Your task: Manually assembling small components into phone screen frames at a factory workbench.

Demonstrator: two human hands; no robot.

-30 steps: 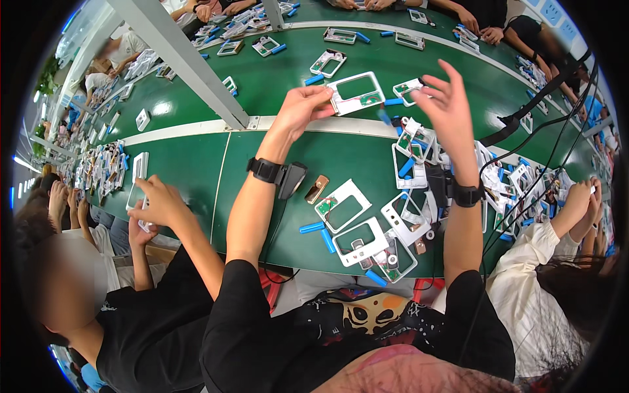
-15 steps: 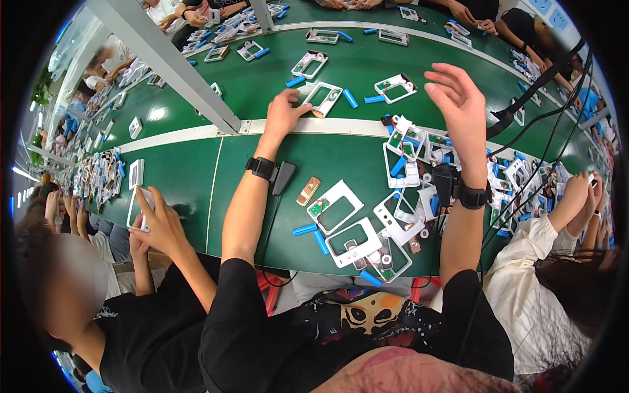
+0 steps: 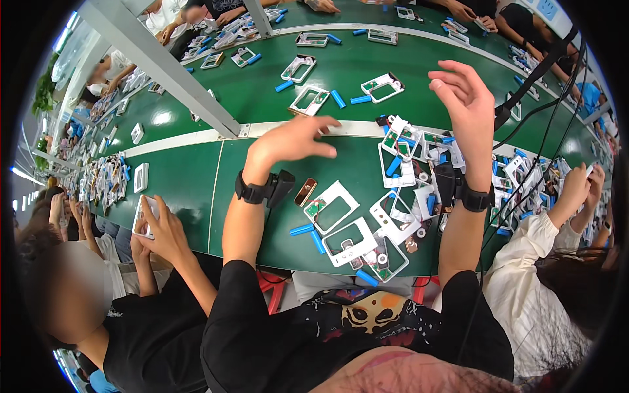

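My left hand [image 3: 295,143] hovers over the white rail with its fingers spread and nothing in them. Just beyond its knuckles, on the far green belt, lies a white rectangular housing [image 3: 320,103] with a circuit board inside; a blue cylinder cell [image 3: 337,99] sits beside it. My right hand [image 3: 466,98] is raised above the right-hand pile, thumb and fingers loosely bent and apart, holding nothing. Below my left hand, on the near tabletop, are a small brown metallic block [image 3: 304,192], white open frames [image 3: 354,194] and blue cells [image 3: 302,230].
A heap of white housings [image 3: 401,175] with wires and cells lies by my right forearm. A grey post [image 3: 190,92] rises at the left from the white rail [image 3: 354,129]. Black cables [image 3: 547,124] hang at the right. Co-workers sit on both sides, one holding a white frame [image 3: 142,219].
My left hand has let go of the white housing on the belt and drawn back nearer, fingers opening. Housings and cells on the far belt have shifted left. My right hand stays raised.
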